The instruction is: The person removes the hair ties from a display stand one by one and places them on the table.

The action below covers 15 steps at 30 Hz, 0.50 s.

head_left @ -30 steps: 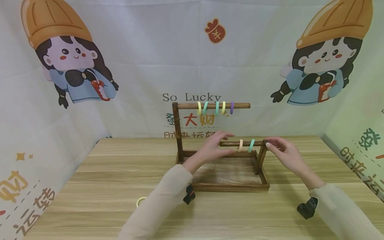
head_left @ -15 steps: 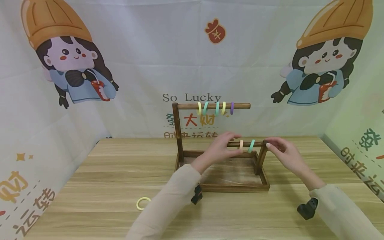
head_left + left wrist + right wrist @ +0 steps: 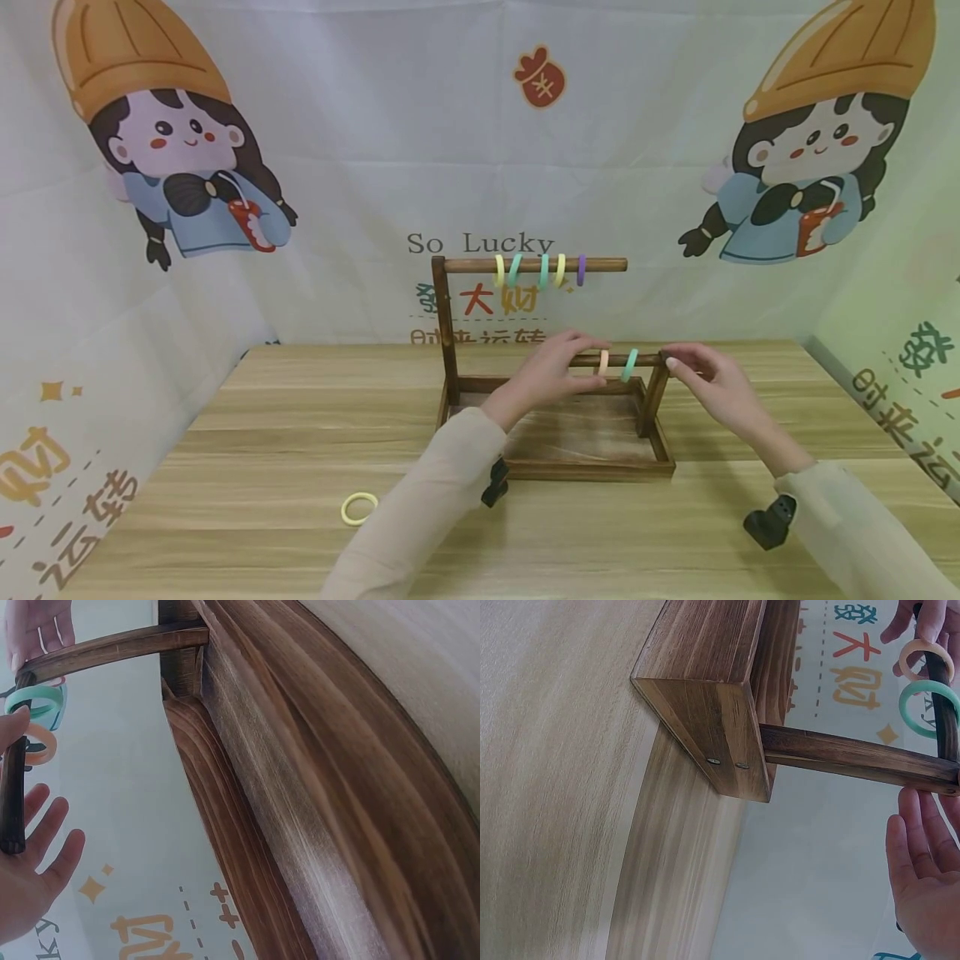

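A brown wooden rack (image 3: 577, 471) has a tray base and two horizontal rods at different heights. My left hand (image 3: 551, 371) reaches over the left part of the lower rod (image 3: 577, 361), thumb and index finger pinching the peach ring (image 3: 603, 363) that hangs on it. Just right of that hangs a mint green ring (image 3: 922, 709). My right hand (image 3: 708, 383) holds the rod's right end, where it meets the short post (image 3: 652, 404); in the right wrist view its fingers lie against the post top. Part of the lower rod is hidden behind the left hand.
Several rings, including a purple ring (image 3: 581, 270), hang on the upper rod (image 3: 607, 264). A pale yellow ring (image 3: 345, 510) lies on the wooden table (image 3: 247, 467), close to the left sleeve (image 3: 427, 500). A printed cloth (image 3: 375, 125) stands behind.
The left hand has moved right along the lower rod to the peach ring, uncovering more of the yellow ring on the table. The right hand keeps its place.
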Each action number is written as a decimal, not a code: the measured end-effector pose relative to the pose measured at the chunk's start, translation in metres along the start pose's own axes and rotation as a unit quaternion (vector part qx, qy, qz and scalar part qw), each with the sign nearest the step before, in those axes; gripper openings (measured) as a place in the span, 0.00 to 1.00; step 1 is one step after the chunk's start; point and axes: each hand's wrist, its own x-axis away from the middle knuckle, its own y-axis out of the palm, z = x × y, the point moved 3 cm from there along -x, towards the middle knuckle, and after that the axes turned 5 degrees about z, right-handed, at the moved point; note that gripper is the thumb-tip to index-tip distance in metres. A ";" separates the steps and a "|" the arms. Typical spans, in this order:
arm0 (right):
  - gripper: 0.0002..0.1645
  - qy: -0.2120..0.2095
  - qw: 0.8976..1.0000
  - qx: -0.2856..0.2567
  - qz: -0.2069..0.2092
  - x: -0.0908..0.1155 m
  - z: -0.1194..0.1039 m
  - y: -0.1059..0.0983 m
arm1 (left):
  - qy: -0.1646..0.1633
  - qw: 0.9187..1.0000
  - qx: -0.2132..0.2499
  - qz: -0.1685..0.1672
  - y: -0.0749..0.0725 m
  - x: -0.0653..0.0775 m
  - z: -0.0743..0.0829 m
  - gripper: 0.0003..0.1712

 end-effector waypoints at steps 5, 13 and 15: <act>0.20 -0.002 1.000 0.004 0.002 0.000 0.000 0.000 | -0.011 1.000 0.004 0.002 -0.001 0.001 0.000 0.28; 0.20 -0.001 1.000 0.000 0.003 0.000 0.000 0.000 | -0.022 0.999 0.027 0.014 -0.003 0.004 -0.005 0.27; 0.20 -0.001 1.000 0.000 0.004 0.000 0.000 0.000 | -0.022 0.999 0.039 0.017 -0.003 0.005 -0.007 0.26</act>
